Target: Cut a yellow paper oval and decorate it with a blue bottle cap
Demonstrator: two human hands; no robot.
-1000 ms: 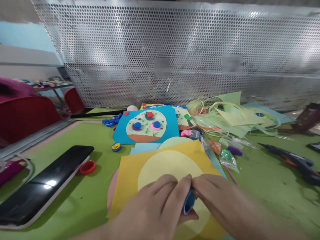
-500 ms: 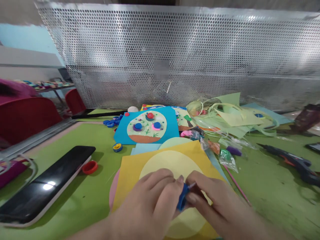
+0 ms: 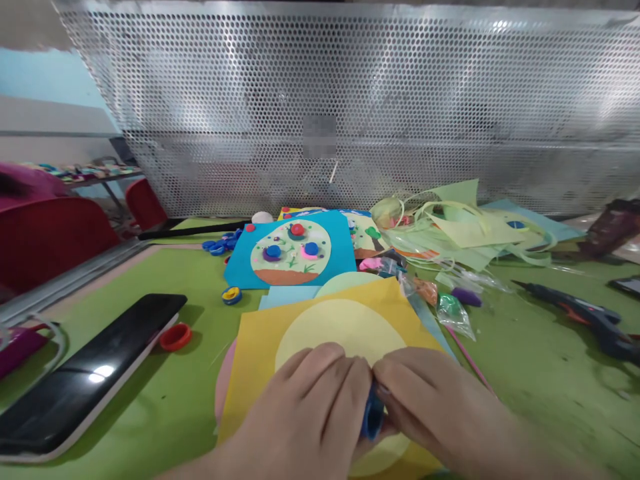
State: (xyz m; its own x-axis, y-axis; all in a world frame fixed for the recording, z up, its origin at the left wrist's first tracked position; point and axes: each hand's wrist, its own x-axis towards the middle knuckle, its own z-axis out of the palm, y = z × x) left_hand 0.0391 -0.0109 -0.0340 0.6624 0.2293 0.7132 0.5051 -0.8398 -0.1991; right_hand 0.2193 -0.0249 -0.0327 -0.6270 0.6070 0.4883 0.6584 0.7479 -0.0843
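Close together over the yellow sheet (image 3: 255,333), both hands are closed on a blue bottle cap (image 3: 373,419). My left hand (image 3: 310,407) wraps it from the left, its fingers covering much of the cap. From the right, my right hand (image 3: 435,393) pinches the cap's upper edge with thumb and forefinger. The cap is tilted, its hollow side partly showing. Beneath the hands lies a pale yellow paper circle (image 3: 340,327) on the yellow sheet.
Behind stands a blue card (image 3: 240,267) decorated with caps. A phone (image 3: 95,373), a red cap (image 3: 176,337) and a yellow-filled blue cap (image 3: 231,296) lie left. Rightward are clay bags (image 3: 455,313), a pink stick (image 3: 470,360), a glue gun (image 3: 580,313) and paper strips (image 3: 460,227).
The cap has turned, showing more of its hollow side. My right fingers have closed in at its upper edge, and the hands have come nearer each other. The view has shifted slightly.
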